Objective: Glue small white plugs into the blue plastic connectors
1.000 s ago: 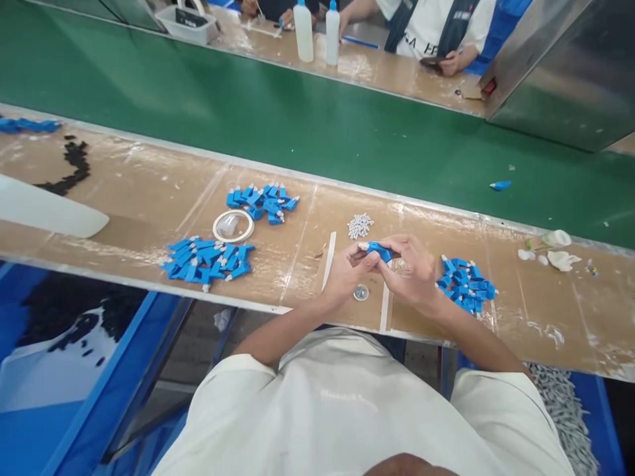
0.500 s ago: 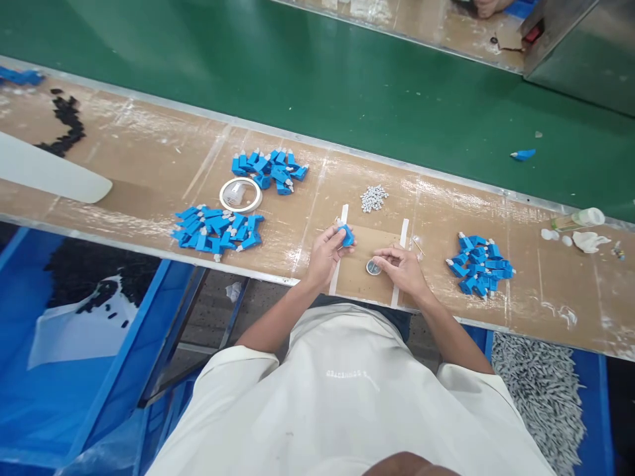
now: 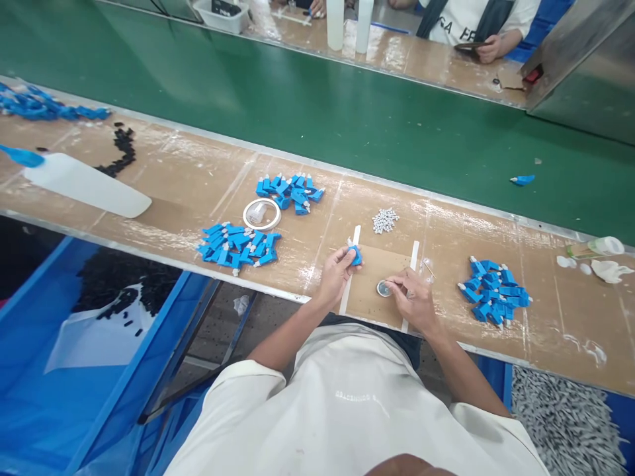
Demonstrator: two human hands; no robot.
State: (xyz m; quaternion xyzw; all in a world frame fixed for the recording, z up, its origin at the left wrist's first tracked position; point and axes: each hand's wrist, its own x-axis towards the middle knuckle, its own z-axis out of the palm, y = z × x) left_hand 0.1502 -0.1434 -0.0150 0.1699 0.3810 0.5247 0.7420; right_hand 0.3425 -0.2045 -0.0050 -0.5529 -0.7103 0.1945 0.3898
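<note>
We hold a small blue part [image 3: 355, 255] in our left hand [image 3: 337, 272], and the main risk, as we judge it, is that it slips: the grip is only at the fingertips, the piece is tiny, and any twist could send it down onto the bench [image 3: 173, 178] or off the near edge just behind our wrist. A second risk sits under our right hand [image 3: 411, 299]: the little round metal dish [image 3: 383, 288] is light and shallow, so a careless nudge could slide or tip it, and whatever it holds would smear over the brown pad between the two white strips [image 3: 351, 277].

Our left fingers [image 3: 347, 259] are curled close together and pinch the blue part between thumb and forefinger, just above the left strip. Our right fingers [image 3: 397, 285] are drawn nearly together, tips down at the right rim of the dish; we cannot tell whether they pinch something thin or only touch the rim.

Beyond the fingers lies a small heap of white pieces [image 3: 385, 220]. To the right of the right hand is a pile of blue parts [image 3: 493, 291]; to the left, two more piles [image 3: 238, 243] and a ring of tape [image 3: 261, 214].
</note>
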